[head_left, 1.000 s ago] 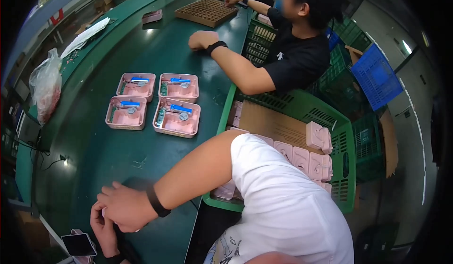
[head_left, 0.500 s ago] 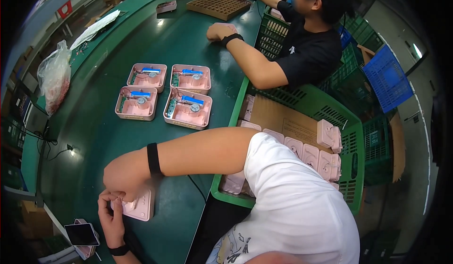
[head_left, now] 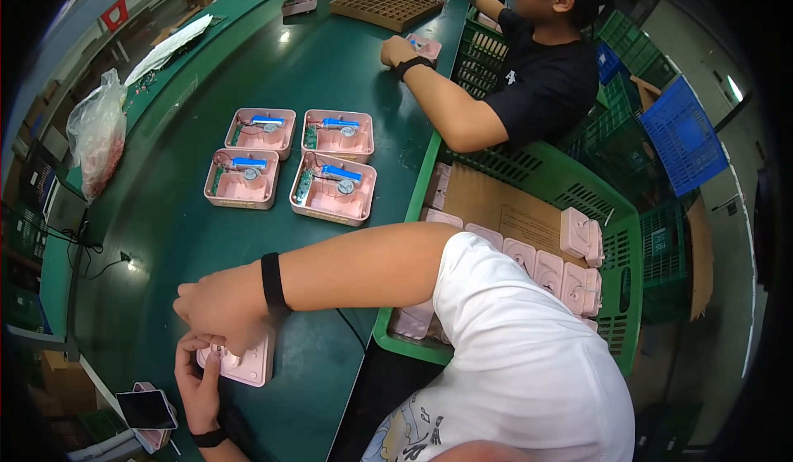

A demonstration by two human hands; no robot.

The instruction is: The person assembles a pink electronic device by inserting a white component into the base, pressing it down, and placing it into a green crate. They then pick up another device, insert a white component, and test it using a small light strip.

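Observation:
A pink plastic case [head_left: 252, 369] lies on the green bench in front of me, its small raised details partly covered by my hands. My left hand [head_left: 197, 379] grips its left side, with the thumb on top and the fingers curled at the edge. From above, my right hand [head_left: 221, 307] reaches over the case with bent, closed fingers. Whatever its fingertips hold is hidden beneath the hand. Farther up the bench stand several open pink case halves [head_left: 332, 191], each with a blue cylindrical cell, a round metal part, wires and a green circuit board.
At my right is a green crate [head_left: 632, 297] with pink cases and cardboard. A co-worker's hand [head_left: 400, 52] rests beside a pink case. Also around are a brown divided tray [head_left: 388, 6], a clear plastic bag [head_left: 97, 135] and a phone [head_left: 147, 410].
My right hand has lifted slightly and its fingers have shifted over the case. The left hand stays at the case's edge. The co-worker's near hand has moved right, showing a pink case beside it.

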